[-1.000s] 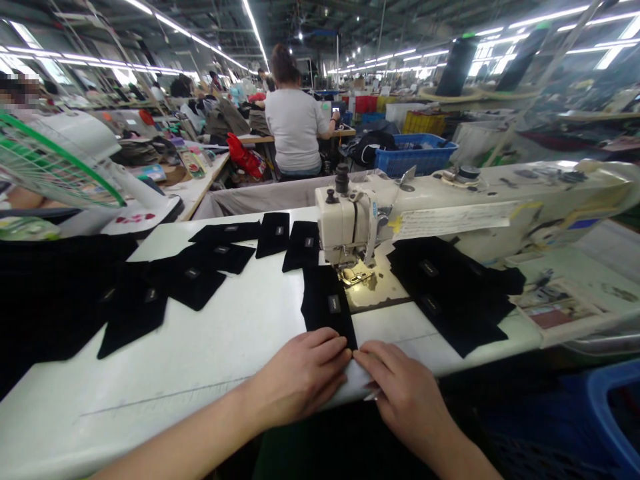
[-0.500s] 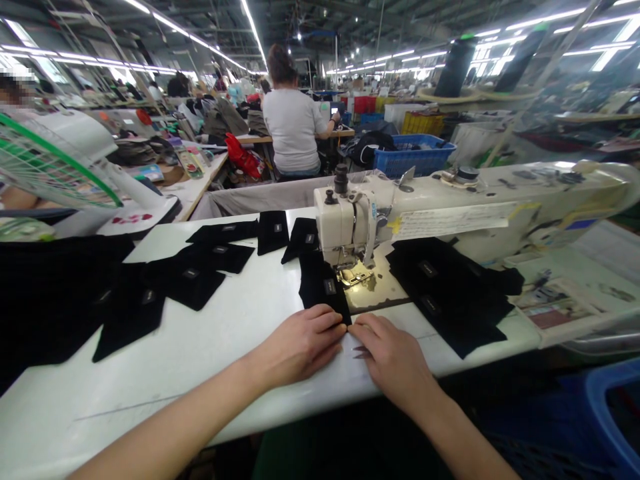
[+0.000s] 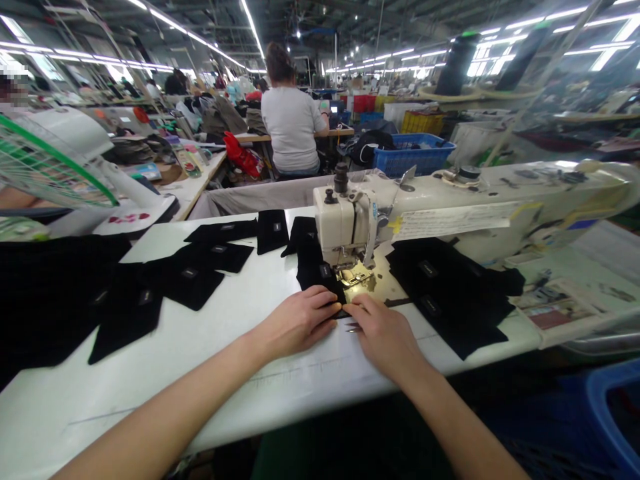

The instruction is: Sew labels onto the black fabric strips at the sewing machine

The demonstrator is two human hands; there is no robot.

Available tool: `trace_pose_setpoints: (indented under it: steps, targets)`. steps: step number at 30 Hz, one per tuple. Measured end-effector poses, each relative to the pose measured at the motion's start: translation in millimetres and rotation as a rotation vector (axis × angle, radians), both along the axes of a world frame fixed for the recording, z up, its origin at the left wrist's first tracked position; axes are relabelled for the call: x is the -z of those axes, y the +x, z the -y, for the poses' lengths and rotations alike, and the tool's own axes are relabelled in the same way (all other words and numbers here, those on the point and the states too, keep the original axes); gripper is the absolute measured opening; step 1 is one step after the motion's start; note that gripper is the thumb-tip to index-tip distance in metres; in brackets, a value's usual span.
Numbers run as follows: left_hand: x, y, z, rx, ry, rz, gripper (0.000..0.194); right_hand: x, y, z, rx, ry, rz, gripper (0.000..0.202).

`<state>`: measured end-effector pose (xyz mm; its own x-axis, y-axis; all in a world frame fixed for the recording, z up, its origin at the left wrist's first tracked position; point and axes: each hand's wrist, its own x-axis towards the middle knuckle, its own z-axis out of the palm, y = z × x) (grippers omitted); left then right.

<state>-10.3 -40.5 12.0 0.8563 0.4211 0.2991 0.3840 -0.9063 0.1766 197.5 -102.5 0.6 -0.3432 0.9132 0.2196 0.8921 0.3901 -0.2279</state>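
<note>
A black fabric piece (image 3: 311, 268) with a small label lies left of the lit presser foot (image 3: 356, 276) of a white sewing machine (image 3: 345, 223). My left hand (image 3: 303, 320) rests over its near edge, fingers closed on it. My right hand (image 3: 383, 333) pinches the same edge at its corner, fingertips touching the left ones. Metal snips (image 3: 353, 328) stick out from under my right fingers. Labelled black pieces (image 3: 187, 277) spread across the table at left, and a stack of black pieces (image 3: 445, 290) lies right of the needle area.
A white table (image 3: 210, 360) carries the machine. A fan (image 3: 65, 160) with a green rim stands at left. Ahead sit a person in a grey shirt (image 3: 290, 127) and a blue basket (image 3: 414, 155). Another blue basket (image 3: 600, 407) is at lower right, below a parts tray (image 3: 565, 307).
Both hands have moved slightly forward, toward the machine, with the near edge of the black piece. The person ahead has drawn an arm in a little.
</note>
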Motion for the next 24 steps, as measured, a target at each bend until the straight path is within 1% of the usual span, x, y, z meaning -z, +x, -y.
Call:
trace_pose_setpoints:
  steps: [6,15,21,24]
  targets:
    - [-2.0,1,-13,0.004,0.003,0.011,0.029,-2.5,5,1,0.028,0.053,-0.029,0.037]
    - [2.3,0,-35,-0.031,0.005,0.018,0.029,0.4,31,10,0.081,0.221,-0.075,0.039]
    - [-1.9,0,-44,-0.057,0.006,-0.004,0.031,-7.5,46,12,0.124,0.257,-0.057,0.038]
    - [-2.5,1,-47,-0.068,0.020,-0.008,0.032,-10.4,54,13,0.174,0.269,-0.080,0.037]
